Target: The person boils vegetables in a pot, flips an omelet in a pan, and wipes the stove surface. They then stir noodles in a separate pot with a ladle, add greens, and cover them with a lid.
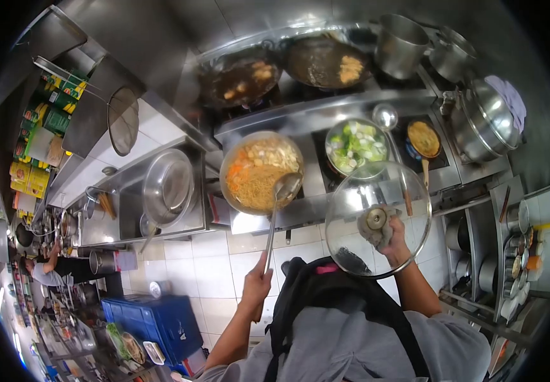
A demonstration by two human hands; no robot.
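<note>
My left hand [257, 282] grips the long handle of a metal ladle [285, 186], whose bowl rests at the right edge of a pan of noodles with carrot pieces [259, 172]. My right hand [390, 240] holds a round glass lid [376, 219] by its knob through a grey cloth. The lid hangs tilted in front of the stove, just below a pot of green and white vegetables [354, 146], which stands uncovered.
A small pan of yellow food [424, 139] sits right of the vegetable pot, with a second ladle [384, 116] above it. Two dark woks [240, 79] [326, 60], steel pots [401, 44] and a steamer [485, 121] line the back. A blue crate [154, 318] and another person [49, 272] are lower left.
</note>
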